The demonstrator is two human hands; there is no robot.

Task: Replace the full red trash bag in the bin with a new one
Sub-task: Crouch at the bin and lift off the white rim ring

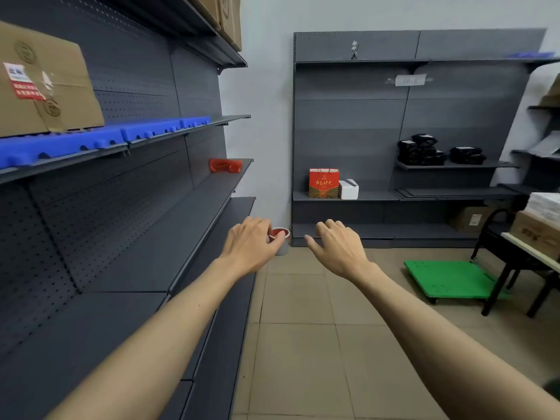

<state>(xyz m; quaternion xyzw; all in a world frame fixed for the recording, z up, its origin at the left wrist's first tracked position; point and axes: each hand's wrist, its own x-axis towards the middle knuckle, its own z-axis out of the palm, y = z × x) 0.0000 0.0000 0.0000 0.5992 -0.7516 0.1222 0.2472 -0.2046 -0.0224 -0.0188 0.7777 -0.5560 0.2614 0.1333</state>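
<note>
A small grey bin stands on the floor in the far corner between the two shelf units, lined with a red trash bag whose rim shows at the top. My left hand is stretched out in front of me, overlapping the bin in the view, with relaxed fingers holding nothing. To its right, my right hand is also extended, fingers loosely spread and empty. A pack of red bags lies on the left unit's middle shelf, far end.
Dark grey shelving runs along my left with a cardboard box and blue foam. A second unit at the back holds a red gift bag. A green trolley and a table stand right.
</note>
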